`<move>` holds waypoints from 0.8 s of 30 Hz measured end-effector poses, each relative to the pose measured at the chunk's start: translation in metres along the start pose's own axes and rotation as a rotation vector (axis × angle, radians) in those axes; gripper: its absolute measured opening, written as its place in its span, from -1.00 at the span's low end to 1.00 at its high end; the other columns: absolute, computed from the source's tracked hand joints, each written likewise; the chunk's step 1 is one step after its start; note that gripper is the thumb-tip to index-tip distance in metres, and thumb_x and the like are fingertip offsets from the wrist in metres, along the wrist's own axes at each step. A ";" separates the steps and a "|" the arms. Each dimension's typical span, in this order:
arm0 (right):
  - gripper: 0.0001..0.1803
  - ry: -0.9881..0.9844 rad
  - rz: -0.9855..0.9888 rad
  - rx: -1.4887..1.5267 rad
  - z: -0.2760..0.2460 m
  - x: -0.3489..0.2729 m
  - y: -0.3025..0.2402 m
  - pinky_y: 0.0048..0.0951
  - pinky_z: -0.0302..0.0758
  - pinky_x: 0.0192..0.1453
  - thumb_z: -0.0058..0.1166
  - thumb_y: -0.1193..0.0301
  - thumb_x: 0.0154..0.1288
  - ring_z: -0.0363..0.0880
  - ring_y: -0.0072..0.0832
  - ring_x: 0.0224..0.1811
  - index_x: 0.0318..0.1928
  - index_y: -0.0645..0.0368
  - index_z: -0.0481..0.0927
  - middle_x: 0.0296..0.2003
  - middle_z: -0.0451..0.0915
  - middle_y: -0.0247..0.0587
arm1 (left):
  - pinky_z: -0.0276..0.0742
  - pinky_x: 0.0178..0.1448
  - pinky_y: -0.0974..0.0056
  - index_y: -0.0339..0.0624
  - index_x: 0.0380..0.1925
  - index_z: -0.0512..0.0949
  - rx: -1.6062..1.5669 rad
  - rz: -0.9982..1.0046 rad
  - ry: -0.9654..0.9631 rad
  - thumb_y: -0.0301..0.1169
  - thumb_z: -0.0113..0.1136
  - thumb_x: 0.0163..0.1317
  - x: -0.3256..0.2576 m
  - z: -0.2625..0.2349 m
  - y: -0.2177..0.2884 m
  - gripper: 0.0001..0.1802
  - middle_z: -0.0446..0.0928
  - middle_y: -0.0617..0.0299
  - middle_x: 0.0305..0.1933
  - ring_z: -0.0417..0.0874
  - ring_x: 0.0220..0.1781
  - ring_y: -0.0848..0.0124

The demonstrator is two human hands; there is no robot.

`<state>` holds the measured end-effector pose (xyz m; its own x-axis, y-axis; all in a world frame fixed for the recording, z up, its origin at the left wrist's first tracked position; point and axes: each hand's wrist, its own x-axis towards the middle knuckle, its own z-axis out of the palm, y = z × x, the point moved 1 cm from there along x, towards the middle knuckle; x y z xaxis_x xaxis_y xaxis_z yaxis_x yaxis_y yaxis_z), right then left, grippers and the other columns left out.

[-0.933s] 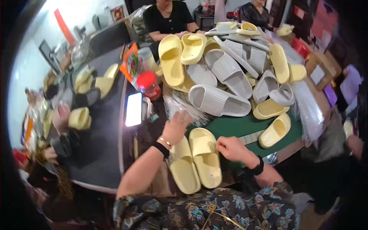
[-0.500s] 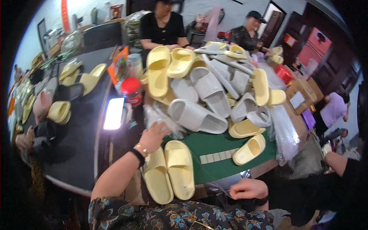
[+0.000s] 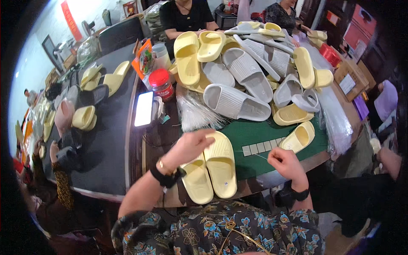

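Note:
A pair of pale yellow ribbed slippers (image 3: 223, 170) lies side by side at the table's near edge. Over the left slipper's strap reaches my left hand (image 3: 191, 146), its fingers curled together; what they hold, if anything, is hidden. To the right, my right hand (image 3: 287, 162) is closed above the edge of the green mat (image 3: 248, 170), with a thin pale strand showing at its fingertips. Just beyond it lies a strip of pale square pieces (image 3: 263, 146), beside a single yellow slipper (image 3: 298, 137). A bundle of thin clear plastic strands (image 3: 197, 112) lies beyond my left hand.
A large heap of grey slippers (image 3: 236, 102) and yellow ones fills the table's middle. Left of it stand a red-lidded jar (image 3: 161, 85) and a lit phone (image 3: 143, 109). Clear plastic bags (image 3: 335, 127) and a cardboard box (image 3: 350, 80) sit right. Other people work around the table.
My left hand has left the clear strand bundle and moved over the slipper straps, its fingers now curled. My right hand has risen toward the pale strip. The view has shifted.

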<state>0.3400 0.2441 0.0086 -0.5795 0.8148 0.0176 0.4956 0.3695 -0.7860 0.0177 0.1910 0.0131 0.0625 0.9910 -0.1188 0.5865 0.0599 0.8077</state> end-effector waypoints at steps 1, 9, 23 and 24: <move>-0.91 0.020 -0.004 0.011 0.007 0.007 -0.007 -0.54 0.32 -0.49 0.10 0.49 0.22 0.40 -0.67 -0.57 -0.37 0.26 0.52 -0.63 0.45 -0.37 | 0.51 -0.25 0.35 -0.17 0.09 0.54 -0.094 -0.025 -0.059 -0.25 0.13 0.34 -0.012 0.009 0.004 -0.61 0.60 0.15 -0.41 0.58 -0.39 0.51; -0.87 0.159 -0.240 -0.216 0.022 0.045 -0.026 -0.15 0.47 -0.39 0.07 0.38 0.26 0.59 -0.07 -0.45 -0.34 0.17 0.48 -0.53 0.57 -0.08 | 0.47 -0.36 0.34 -0.29 -0.25 0.65 -0.053 -0.045 -0.174 -0.33 0.09 0.35 -0.059 0.035 0.005 -0.75 0.55 0.23 -0.56 0.53 -0.52 0.50; -0.87 0.030 -0.550 -0.107 0.097 0.038 -0.060 -0.22 0.54 -0.42 0.14 0.42 0.22 0.61 -0.15 -0.46 -0.24 0.18 0.55 -0.45 0.59 -0.12 | 0.48 -0.41 0.27 -0.32 -0.32 0.61 0.015 0.153 0.065 -0.47 0.18 0.24 -0.067 0.026 0.017 -0.87 0.51 0.10 -0.58 0.55 -0.58 0.34; -0.90 0.064 -0.558 -0.116 0.097 0.037 -0.059 -0.25 0.54 -0.43 0.15 0.43 0.20 0.60 -0.17 -0.48 -0.31 0.17 0.56 -0.48 0.57 -0.14 | 0.50 -0.39 0.27 -0.34 -0.33 0.61 -0.041 0.171 0.080 -0.50 0.21 0.20 -0.072 0.022 0.019 -0.89 0.53 0.07 -0.54 0.58 -0.55 0.31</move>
<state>0.2267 0.2094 -0.0040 -0.7352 0.5063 0.4507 0.1955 0.7950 -0.5742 0.0423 0.1186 0.0245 0.0935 0.9933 0.0674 0.5395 -0.1074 0.8351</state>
